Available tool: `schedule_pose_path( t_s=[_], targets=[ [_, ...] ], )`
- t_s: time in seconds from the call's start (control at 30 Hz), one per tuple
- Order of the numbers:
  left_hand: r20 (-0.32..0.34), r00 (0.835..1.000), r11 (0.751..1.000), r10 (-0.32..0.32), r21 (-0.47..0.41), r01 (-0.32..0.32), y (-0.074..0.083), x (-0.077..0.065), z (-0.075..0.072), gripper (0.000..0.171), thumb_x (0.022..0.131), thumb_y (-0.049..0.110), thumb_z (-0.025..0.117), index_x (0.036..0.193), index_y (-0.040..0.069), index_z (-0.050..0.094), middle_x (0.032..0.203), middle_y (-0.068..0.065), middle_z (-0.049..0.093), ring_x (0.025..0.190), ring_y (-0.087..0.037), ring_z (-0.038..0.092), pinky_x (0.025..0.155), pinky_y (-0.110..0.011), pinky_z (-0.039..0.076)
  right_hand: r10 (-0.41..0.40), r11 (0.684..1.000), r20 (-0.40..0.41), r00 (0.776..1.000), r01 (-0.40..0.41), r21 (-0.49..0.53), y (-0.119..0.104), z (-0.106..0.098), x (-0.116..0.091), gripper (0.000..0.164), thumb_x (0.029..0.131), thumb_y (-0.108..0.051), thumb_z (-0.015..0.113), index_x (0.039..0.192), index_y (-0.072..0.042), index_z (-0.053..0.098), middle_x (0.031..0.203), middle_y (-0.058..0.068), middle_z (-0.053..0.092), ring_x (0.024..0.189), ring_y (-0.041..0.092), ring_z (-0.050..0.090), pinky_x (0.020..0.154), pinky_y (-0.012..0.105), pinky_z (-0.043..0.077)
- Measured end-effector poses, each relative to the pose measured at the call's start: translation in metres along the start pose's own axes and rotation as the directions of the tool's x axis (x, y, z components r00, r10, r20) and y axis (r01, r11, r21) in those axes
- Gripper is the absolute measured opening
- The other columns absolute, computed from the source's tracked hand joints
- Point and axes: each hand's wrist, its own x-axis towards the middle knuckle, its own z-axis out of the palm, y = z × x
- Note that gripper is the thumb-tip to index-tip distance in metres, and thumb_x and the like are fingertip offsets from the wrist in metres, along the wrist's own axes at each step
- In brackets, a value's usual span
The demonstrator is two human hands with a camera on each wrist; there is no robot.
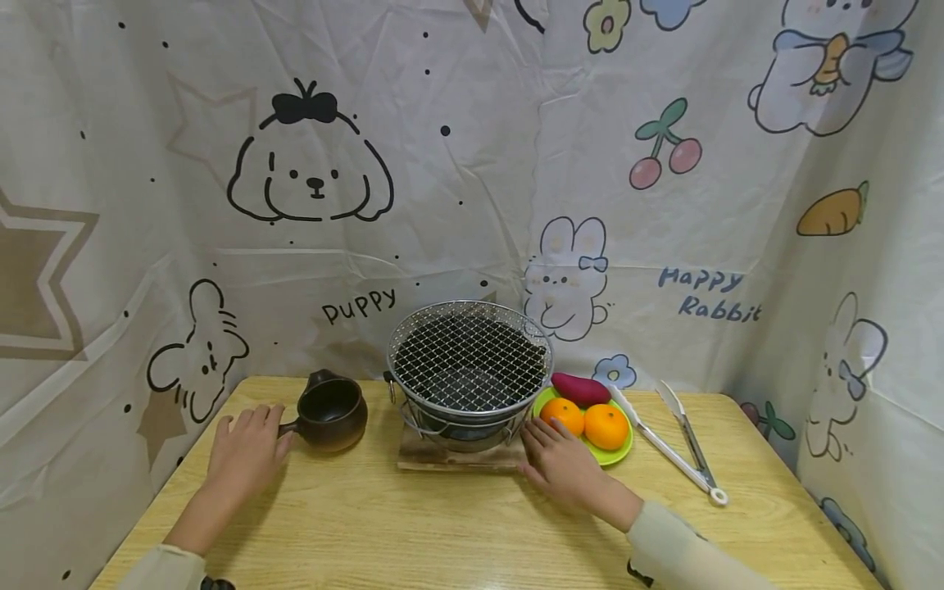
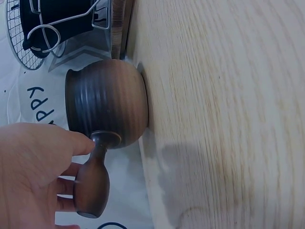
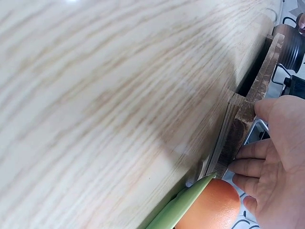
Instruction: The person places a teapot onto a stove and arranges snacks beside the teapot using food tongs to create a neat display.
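Earthenware saucepan [image 1: 333, 426] and wooden board [image 1: 460, 461] both rest on the light wood-grain table [image 1: 354, 524], the saucepan to the left, upright, with a clear gap between the two. From where I stand, the person's left hand [image 1: 247, 451] grips the saucepan by its stubby side handle [image 2: 91, 186]: the thumb lies at the handle's narrow neck, and the other fingers are on its far side. The saucepan is dark brown, its wall ribbed.

The person's right hand [image 1: 564, 471] is at the right end of the board, fingers fairly straight, not curled into a fist; the thumb touches the board's edge and the fingertips meet it further along. On the board stands a round tabletop grill [image 1: 472, 360] with a wire mesh top and a wire frame below.

Just beyond that hand sits a lime-green plate [image 1: 617, 456], carrying two oranges [image 1: 607, 427] side by side and a purple sweet potato [image 1: 581, 389] behind them. A pair of tongs [image 1: 669, 448] lies spread to the right of the plate, its white ring end towards the person. Behind everything hangs a pale cloth [image 1: 472, 164] printed with a puppy, rabbits and cherries.
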Motion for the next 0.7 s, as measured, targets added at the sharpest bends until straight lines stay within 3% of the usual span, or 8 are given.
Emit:
schedule_pose_path(
  t_s=[0.23, 0.7],
  targets=[
    [0.003, 1.000, 1.000, 0.009, 0.006, -0.009, -0.0009, -0.0028, 0.0012, 0.043, 0.095, 0.024, 0.069, 0.124, -0.006, 0.059, 0.112, -0.023, 0.064, 0.106, -0.044, 0.060, 0.096, -0.067, 0.041, 0.008, 1.000, 0.015, 1.000, -0.008, -0.005, -0.0005, -0.0006, 0.0003, 0.057, 0.104, -0.038, 0.054, 0.140, 0.005, 0.058, 0.147, 0.021, 0.057, 0.140, 0.038, 0.051, 0.119, 0.056, 0.036],
    [0.075, 0.997, 0.999, -0.006, -0.032, 0.008, 0.0012, 0.0003, 0.0007, 0.039, 0.099, 0.022, 0.065, 0.123, -0.007, 0.058, 0.111, -0.022, 0.062, 0.105, -0.043, 0.058, 0.093, -0.065, 0.041, 0.012, 1.000, 0.021, 1.000, -0.012, 0.001, 0.0005, 0.0019, 0.0005, 0.057, 0.104, -0.039, 0.052, 0.141, 0.004, 0.057, 0.148, 0.021, 0.055, 0.141, 0.038, 0.050, 0.120, 0.056, 0.034]
  ],
)
